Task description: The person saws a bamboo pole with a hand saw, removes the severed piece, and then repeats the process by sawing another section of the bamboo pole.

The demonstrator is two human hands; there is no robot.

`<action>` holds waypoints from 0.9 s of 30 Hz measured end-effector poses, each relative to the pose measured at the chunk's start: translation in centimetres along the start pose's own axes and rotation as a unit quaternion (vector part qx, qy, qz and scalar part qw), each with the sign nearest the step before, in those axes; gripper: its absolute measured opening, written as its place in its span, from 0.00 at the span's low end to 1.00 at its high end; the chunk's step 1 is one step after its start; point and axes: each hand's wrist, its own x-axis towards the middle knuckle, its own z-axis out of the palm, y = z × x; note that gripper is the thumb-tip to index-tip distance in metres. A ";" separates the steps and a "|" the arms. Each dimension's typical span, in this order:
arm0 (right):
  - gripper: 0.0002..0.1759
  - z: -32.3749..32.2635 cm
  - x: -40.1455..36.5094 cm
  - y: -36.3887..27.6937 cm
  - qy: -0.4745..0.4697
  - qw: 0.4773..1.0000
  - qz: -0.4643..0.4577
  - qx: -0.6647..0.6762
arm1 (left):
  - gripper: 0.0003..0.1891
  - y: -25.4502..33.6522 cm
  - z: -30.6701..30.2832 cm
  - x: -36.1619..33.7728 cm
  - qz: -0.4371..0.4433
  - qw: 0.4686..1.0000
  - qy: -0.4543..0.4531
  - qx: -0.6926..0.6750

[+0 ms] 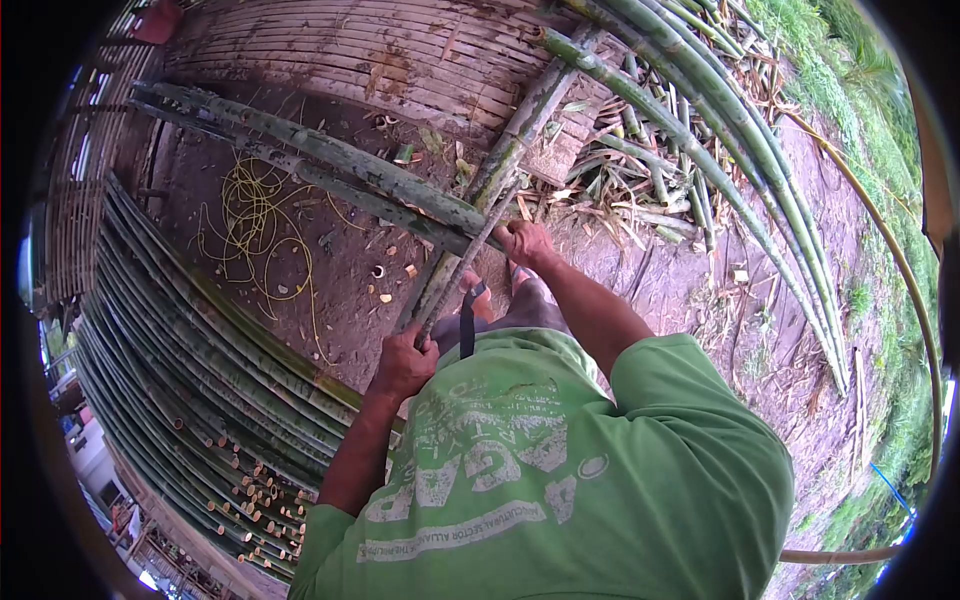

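My left hand point(405, 363) is closed around the near end of a thin stick point(470, 255), which slants up and away, crossing the cut ends of the bamboo poles. My right hand point(527, 245) is closed at the near end of a mottled green bamboo pole point(380, 170); its fingertips are partly hidden. Alongside lies a second, darker bamboo pole point(350, 188). Both lie across a thicker bamboo crossbar point(512, 145) that runs diagonally in front of me.
Stacked bamboo poles point(215, 335) fill the left side. Tangled yellow cord point(262, 215) lies on the dirt. Behind the crossbar are a slatted bamboo platform point(380, 60) and a heap of bamboo offcuts point(650, 180). Long green poles point(740, 115) arch at the upper right.
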 end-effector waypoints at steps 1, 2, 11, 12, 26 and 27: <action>0.31 0.1 -0.8 -0.1 0.001 1.000 0.016 -0.006 | 0.08 0.4 -0.2 -0.6 -0.018 1.000 -0.010 0.001; 0.33 0.0 -1.8 0.0 0.005 0.999 0.034 -0.003 | 0.08 0.9 -0.5 -1.4 -0.037 0.999 -0.020 0.001; 0.38 0.2 -7.2 3.2 -0.033 0.995 0.090 0.006 | 0.05 3.4 2.5 -2.0 0.003 0.999 -0.023 0.023; 0.39 0.3 -7.4 3.4 -0.033 0.997 0.074 -0.005 | 0.05 4.3 3.4 -1.1 0.007 0.999 -0.026 0.025; 0.21 2.3 -7.1 2.7 -0.110 0.980 0.087 -0.143 | 0.05 7.2 1.4 -7.3 -0.093 0.992 -0.061 0.063; 0.21 1.3 -8.1 1.4 -0.121 0.980 0.095 -0.130 | 0.05 6.6 1.2 -7.4 -0.101 0.991 -0.062 0.067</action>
